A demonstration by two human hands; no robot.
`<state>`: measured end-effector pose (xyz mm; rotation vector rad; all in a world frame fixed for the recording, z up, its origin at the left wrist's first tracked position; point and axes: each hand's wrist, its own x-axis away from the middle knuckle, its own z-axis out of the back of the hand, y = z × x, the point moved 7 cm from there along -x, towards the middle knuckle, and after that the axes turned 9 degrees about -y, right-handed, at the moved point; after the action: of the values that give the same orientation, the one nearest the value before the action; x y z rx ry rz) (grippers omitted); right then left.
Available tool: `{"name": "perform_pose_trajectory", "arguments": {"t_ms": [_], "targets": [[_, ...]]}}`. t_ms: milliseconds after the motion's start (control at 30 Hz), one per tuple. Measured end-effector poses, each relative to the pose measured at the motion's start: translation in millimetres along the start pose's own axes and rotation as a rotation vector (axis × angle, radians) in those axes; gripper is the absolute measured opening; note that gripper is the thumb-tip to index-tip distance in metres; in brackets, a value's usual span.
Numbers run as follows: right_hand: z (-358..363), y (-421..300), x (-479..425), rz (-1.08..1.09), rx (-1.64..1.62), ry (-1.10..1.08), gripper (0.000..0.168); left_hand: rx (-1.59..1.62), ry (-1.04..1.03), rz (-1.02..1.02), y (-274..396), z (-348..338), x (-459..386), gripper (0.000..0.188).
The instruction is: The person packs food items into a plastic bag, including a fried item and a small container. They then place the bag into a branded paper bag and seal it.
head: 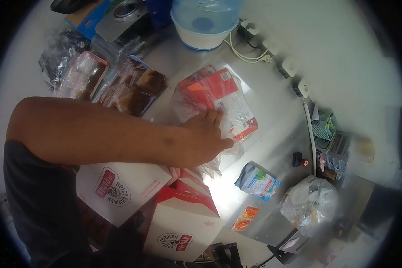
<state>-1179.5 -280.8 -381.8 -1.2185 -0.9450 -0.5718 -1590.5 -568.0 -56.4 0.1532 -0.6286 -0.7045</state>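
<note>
My left hand [206, 139] reaches in from the left, its fingers curled on the thin film of a clear plastic bag [184, 107]. Inside that bag lies a red and white cardboard box [229, 100] bearing a printed label. Below my forearm stand two white food cartons with red insides and printed logos, one at the left [120, 191] and one at the right [184, 224]. Their top flaps are up. My right hand is out of view.
Trays of brown sauce sachets [134, 88] and clear packets [83, 75] stand at upper left. A water container [204, 26] is behind. Wall sockets [288, 68] line the right edge. A blue pouch [259, 182], orange sachets [246, 218], a stamp [298, 160] and a bundled plastic bag [310, 204] lie on the right.
</note>
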Motion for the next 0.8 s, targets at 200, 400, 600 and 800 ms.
{"name": "perform_pose_trajectory", "arguments": {"t_ms": [200, 400, 600, 800], "targets": [[7, -73, 18, 0.131, 0.170, 0.025, 0.021, 0.247, -0.011, 0.057, -2, 15, -2, 0.037], [23, -125, 49, 0.319, 0.055, -0.113, 0.016, 1.241, 0.294, 0.284, -48, 59, 1, 0.037], [47, -245, 85, 0.365, -0.094, -0.214, 0.031, 1.321, 0.445, 0.168, -39, 116, 30, 0.051], [92, -329, 69, 0.608, -0.308, -0.005, 0.076, 1.292, 0.572, -0.019, 10, 167, 42, 0.043]]}}
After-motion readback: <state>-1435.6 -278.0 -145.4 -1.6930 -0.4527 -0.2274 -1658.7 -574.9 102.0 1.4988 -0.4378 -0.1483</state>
